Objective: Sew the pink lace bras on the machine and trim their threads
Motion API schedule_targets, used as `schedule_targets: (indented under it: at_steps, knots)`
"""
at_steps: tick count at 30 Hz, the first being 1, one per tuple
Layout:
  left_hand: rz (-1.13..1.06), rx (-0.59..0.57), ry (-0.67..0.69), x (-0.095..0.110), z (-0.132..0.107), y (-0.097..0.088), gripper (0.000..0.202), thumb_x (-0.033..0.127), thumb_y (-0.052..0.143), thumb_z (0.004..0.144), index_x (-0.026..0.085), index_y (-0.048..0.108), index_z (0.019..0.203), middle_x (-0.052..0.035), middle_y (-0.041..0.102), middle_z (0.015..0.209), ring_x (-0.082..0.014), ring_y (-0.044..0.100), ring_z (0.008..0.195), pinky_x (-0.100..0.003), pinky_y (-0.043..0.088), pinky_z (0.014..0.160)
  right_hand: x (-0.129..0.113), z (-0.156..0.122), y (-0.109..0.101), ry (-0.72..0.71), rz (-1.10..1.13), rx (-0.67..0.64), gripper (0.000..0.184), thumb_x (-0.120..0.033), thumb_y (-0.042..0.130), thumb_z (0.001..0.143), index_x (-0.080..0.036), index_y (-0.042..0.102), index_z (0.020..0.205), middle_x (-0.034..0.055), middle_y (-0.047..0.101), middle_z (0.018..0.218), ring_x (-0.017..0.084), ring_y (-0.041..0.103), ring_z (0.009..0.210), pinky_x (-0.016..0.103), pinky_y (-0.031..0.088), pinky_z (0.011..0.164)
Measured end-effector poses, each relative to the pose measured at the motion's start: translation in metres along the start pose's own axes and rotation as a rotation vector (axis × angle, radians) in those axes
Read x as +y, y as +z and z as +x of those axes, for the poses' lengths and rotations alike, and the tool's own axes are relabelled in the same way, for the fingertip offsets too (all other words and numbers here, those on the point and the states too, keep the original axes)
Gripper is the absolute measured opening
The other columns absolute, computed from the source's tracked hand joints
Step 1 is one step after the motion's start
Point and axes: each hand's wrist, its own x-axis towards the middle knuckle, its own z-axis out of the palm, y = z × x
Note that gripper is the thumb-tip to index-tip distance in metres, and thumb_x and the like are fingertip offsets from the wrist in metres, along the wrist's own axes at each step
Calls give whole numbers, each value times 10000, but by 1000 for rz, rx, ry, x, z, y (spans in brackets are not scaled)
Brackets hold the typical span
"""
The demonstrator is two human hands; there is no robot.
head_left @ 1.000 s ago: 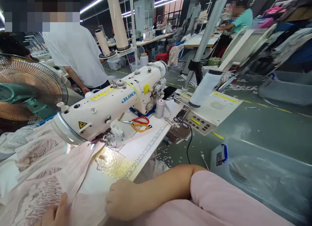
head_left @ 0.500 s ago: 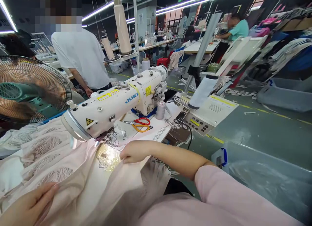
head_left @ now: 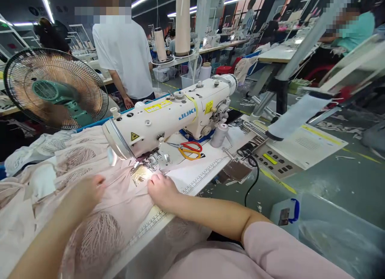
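Pale pink lace fabric (head_left: 128,206) lies over the bed of a white sewing machine (head_left: 168,116), part of it under the machine's head. My right hand (head_left: 164,191) is closed on the fabric's edge, just right of the shiny, lit plate (head_left: 141,174) by the needle area. To the left of that plate, my left hand (head_left: 86,194) rests on the fabric with its fingers curled together, slightly blurred, gripping a fold. The fold inside the fingers is hidden. Scissors (head_left: 190,150) with red and orange handles lie behind my right hand.
A grey thread cone (head_left: 219,135) stands beside the machine. A control box (head_left: 296,150) is at the right, above a clear plastic bin (head_left: 333,227). Behind the machine are a large fan (head_left: 54,90) and a person in a white shirt (head_left: 123,54).
My left hand has moved forward and right, closer to the machine's head. The fabric has been drawn left and bunched, baring the ruler strip along the table edge. The view has turned left.
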Motion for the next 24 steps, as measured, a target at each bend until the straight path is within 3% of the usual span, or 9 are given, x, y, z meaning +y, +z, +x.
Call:
schedule_targets:
  at_steps: [3,5,7,10,13,16,20,24]
  knots:
    - [-61,-72,11,48,25,31,275,174,419,813,194,619,1001,-55,688,959,-191,647,832,-275,492,689,-9,-8,13,-108,-3,41,224,-197,458,899,-121,584,1069,157,604,1085,267,549,1011,407,474,790]
    - [-65,-79,-47,64,43,51,261,163,426,845,157,601,1038,-105,657,1050,-201,636,894,-297,489,731,-8,-8,19,-208,17,92,297,-225,454,910,-134,552,1175,148,558,1250,265,491,1164,431,424,932]
    - [-54,-84,-149,68,60,64,232,252,443,904,136,597,1031,-109,653,1026,-195,634,871,-334,494,749,-2,-3,21,-289,42,111,345,-242,446,917,-134,529,1234,130,515,1342,260,423,1263,440,360,1026]
    - [-38,-101,-294,62,76,70,304,394,465,921,136,611,984,-62,670,905,-177,641,783,-367,506,735,10,10,16,-382,60,18,387,-311,415,942,-145,508,1279,89,504,1377,239,399,1297,432,328,1073]
    - [-39,-79,-308,56,77,63,313,356,441,904,120,628,988,-136,685,921,-252,667,800,-372,499,692,19,19,10,-451,68,-62,430,-359,410,947,-134,485,1306,81,478,1405,231,382,1313,447,334,1076]
    - [-71,-55,-153,56,58,57,343,283,349,902,128,635,1012,-182,676,1004,-288,668,870,-380,500,723,22,23,7,-483,96,-59,432,-350,435,936,-124,486,1301,93,480,1400,236,382,1311,460,356,1058]
    - [-170,-120,199,60,21,65,319,285,404,882,202,651,1068,-91,659,1182,-211,599,1098,-321,466,944,21,24,6,-479,128,-85,361,-336,495,911,-110,584,1178,117,570,1292,259,394,1301,475,320,1088]
    - [-208,-108,292,61,4,85,441,304,364,912,137,530,1284,-125,535,1366,-224,491,1256,-383,401,1056,22,13,3,-447,156,-89,364,-343,511,915,-90,586,1166,137,548,1319,258,357,1340,483,270,1122]
